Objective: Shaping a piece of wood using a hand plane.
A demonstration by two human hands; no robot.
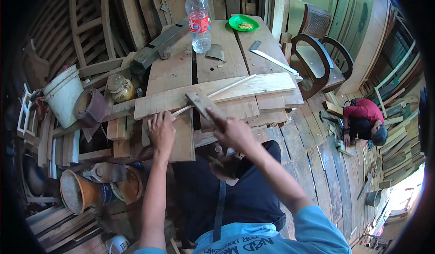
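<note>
While the right hand (235, 134) is gripping a flat brown wooden block (197, 102), the left hand (162, 129) is pinching, sensibly by its near-left end, a thin, pale, probably light and springy wooden strip (233, 86) lying across a long pale wooden plank (272, 83).

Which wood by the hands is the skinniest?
The long, pale wooden stick at the left hand; the brown wooden block and pale wooden plank are wider.

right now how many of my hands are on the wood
2: left hand at the left end of the thin strip, right hand on the short wooden block.
</note>
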